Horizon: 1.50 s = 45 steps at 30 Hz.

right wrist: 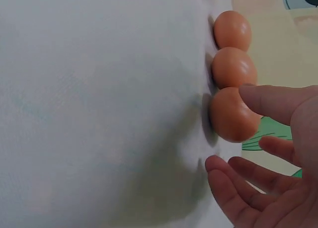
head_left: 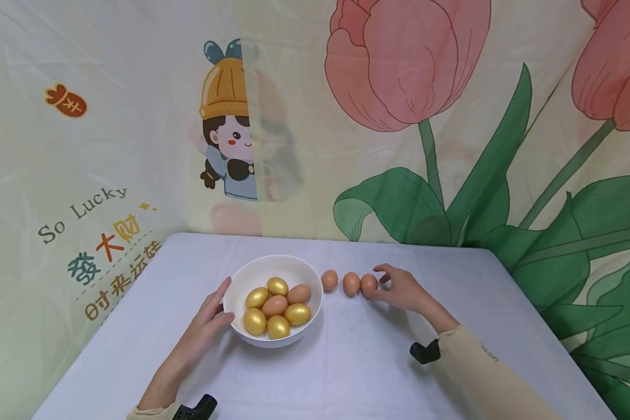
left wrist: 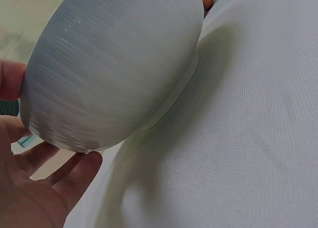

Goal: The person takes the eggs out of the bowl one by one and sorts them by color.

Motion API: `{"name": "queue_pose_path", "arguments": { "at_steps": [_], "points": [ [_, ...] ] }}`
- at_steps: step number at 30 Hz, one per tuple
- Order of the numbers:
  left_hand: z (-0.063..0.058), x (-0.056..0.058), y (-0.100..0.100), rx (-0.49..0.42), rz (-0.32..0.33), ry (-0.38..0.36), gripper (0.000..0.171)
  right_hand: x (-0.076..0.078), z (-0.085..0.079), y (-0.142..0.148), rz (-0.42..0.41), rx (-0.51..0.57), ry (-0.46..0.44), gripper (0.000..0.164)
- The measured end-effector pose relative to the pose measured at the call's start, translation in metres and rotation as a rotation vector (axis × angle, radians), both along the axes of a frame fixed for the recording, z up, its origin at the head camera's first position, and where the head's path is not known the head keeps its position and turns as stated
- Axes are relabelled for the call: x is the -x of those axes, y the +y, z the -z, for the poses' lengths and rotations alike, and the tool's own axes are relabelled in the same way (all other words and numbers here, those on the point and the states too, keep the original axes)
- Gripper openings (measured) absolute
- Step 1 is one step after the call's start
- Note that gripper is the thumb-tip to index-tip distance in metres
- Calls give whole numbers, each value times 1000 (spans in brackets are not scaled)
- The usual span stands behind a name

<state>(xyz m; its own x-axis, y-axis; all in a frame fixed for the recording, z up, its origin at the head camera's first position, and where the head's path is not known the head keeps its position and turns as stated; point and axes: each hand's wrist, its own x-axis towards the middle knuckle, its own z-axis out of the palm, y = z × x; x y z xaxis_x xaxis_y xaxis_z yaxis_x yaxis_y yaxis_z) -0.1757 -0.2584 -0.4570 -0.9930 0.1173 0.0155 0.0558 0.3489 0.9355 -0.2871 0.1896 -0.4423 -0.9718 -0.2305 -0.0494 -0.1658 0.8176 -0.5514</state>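
On the covered table [head_left: 346,367], a white bowl [head_left: 262,272] left of centre holds seven eggs: five golden eggs [head_left: 297,314] and two brown eggs [head_left: 275,305]. Three more brown eggs stand in a row just right of the bowl: the left egg [head_left: 329,280] beside the rim, the middle egg [head_left: 351,284] a small gap away, and the right egg [head_left: 368,285] close against the middle one.

The person's left hand [head_left: 210,309] holds the bowl's left side, thumb toward the near edge and fingers round the far part of the wall; the bowl's foot rests on the cloth. The right hand [head_left: 404,290] is at the right end of the row. Its thumb appears to touch the right egg, while the fingers hang apart from it, so the grip is wide and nothing is held.

As a judgement, the work looks partway through: eggs lie both inside and outside the bowl, and none is lifted. Whether the row is being filled or emptied cannot be told, so neither can the number of eggs left to handle.
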Motion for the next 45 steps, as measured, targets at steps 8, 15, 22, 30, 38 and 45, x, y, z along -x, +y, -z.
{"name": "queue_pose_path", "arguments": {
  "at_steps": [8,15,22,30,38,45],
  "points": [
    [-1,-1,1,1,1,1,73,-7,-30,1,-52,1,72,65],
    [0,-1,1,9,-1,10,73,-21,-57,-14,-111,44,125,62],
    [0,-1,-1,-2,0,-11,74,-37,-74,-40,-185,121,153,60],
    [0,-1,-1,-4,-3,-1,73,-48,-91,-66,-232,168,142,65],
    [-1,0,0,-8,4,-18,74,-54,-98,-88,-275,235,110,65],
    [-1,0,0,-4,-1,-16,75,-60,-91,-113,-310,235,99,63]
  ]
}}
